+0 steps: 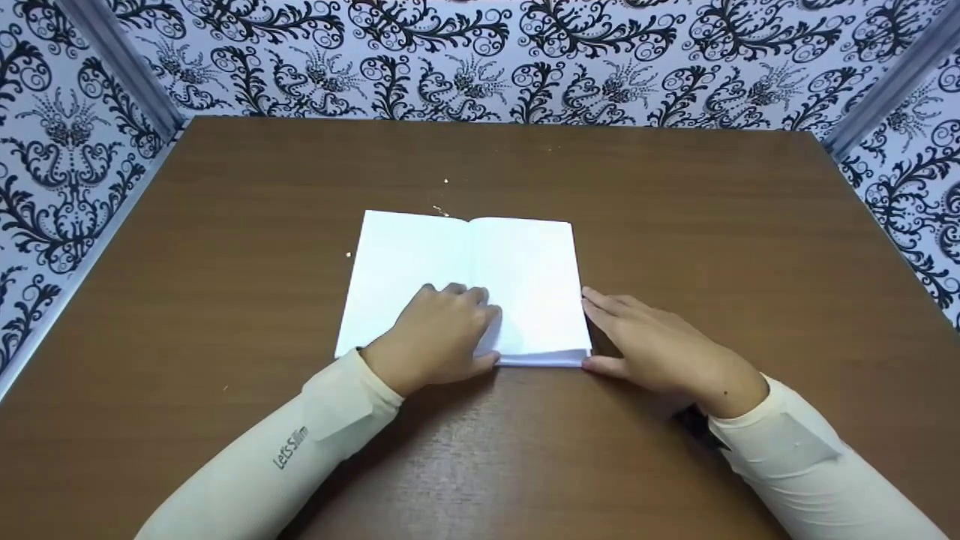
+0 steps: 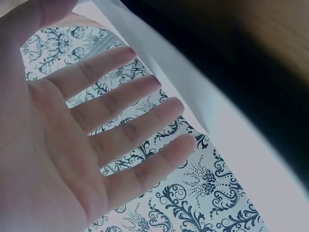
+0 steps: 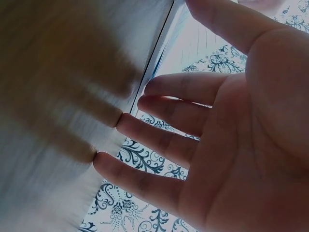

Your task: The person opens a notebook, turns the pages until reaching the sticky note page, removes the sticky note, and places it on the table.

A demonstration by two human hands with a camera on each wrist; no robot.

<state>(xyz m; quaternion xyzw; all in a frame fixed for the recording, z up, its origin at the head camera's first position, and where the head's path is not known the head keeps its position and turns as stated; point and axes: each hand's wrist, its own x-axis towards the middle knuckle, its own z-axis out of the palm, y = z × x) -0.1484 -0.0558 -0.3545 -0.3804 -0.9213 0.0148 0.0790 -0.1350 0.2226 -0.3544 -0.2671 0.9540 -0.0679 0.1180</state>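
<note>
An open notebook (image 1: pixel 532 285) with white pages lies flat on the brown table, its fold running up the middle. My left hand (image 1: pixel 442 334) rests on the lower part of the left page, fingertips by the fold and thumb at the bottom edge. In the left wrist view its fingers (image 2: pixel 130 133) are spread and nearly straight, tips against the paper. My right hand (image 1: pixel 652 345) is beside the notebook's right edge, thumb at the lower right corner. The right wrist view has these fingers (image 3: pixel 159 140) extended, some tips on the tabletop and others along the notebook's edge.
The wooden table (image 1: pixel 712 225) stretches around the notebook on all sides. Small pale crumbs (image 1: pixel 441 211) lie just beyond its top edge, with a few more at the left. Black-and-white patterned panels (image 1: pixel 465 60) stand behind and at both sides.
</note>
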